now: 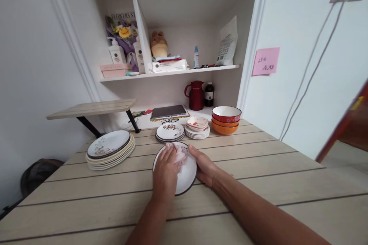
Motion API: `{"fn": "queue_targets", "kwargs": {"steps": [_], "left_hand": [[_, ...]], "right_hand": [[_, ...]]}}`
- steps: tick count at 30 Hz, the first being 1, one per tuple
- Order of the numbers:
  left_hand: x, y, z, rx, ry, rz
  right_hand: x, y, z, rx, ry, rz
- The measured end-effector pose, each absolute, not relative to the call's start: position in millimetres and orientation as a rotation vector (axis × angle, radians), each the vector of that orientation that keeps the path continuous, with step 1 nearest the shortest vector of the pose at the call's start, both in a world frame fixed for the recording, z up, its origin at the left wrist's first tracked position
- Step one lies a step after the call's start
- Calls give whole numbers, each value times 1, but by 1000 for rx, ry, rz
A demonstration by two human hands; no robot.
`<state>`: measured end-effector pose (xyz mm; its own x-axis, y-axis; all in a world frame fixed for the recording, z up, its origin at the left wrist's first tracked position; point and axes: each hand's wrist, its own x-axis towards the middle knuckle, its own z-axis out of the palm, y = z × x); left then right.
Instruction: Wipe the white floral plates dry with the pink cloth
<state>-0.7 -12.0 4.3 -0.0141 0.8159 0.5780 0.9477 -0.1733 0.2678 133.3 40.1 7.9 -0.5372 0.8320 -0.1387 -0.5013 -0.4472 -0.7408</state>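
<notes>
A white plate (186, 180) with a dark rim is in front of me at the middle of the table. My left hand (166, 168) presses a pale pink cloth (180, 156) onto the plate's face, fingers bent over the cloth. At the plate's right edge, my right hand (204, 164) grips the rim, thumb on top and the other fingers partly hidden below. Just behind it lies a small stack of patterned plates (170, 131). Beside that stack, small square dishes (197, 122) rest on several white saucers (198, 134).
Larger plates (109, 145) are piled at the left, near a raised wooden stand (92, 108). Red and orange bowls (226, 118) are stacked at the back right. Behind stand a red jug (196, 95), a dark bottle (209, 95) and a flat grey laptop-like object (169, 111), under shelves (172, 73).
</notes>
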Motion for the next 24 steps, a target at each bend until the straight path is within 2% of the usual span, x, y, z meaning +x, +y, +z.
{"fn": "queue_targets", "kwargs": {"steps": [3, 9, 14, 24], "left_hand": [[3, -10, 3, -2120, -1905, -1063], [6, -13, 8, -2449, -1680, -1101], [11, -21, 17, -2578, -1635, -955], [22, -35, 35, -2305, -1923, -724]], "right_hand": [[134, 41, 6, -626, -830, 2047], [136, 44, 6, -642, -777, 2126], [139, 47, 8, -683, -685, 2194], [136, 48, 14, -646, -621, 2207]]}}
